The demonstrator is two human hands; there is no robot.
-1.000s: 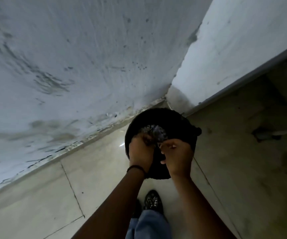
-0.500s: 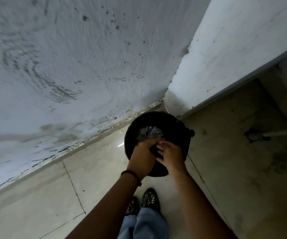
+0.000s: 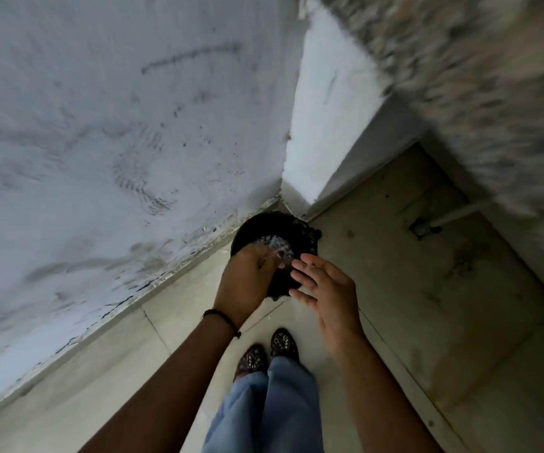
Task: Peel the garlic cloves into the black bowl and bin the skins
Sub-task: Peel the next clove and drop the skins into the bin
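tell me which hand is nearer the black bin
Left. The left hand sits over the mouth of the black bin, right by the pale skins; the right hand is open, off its near right edge.

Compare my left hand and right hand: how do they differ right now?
The left hand shows its back, fingers curled; the right hand shows its palm, fingers spread, holding nothing. The left wrist wears a dark band; the right is bare. Both hover by the black bin.

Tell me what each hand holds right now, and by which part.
The right hand holds nothing; its fingers are spread open. The left hand is curled above the black bin; whether it pinches anything cannot be told.
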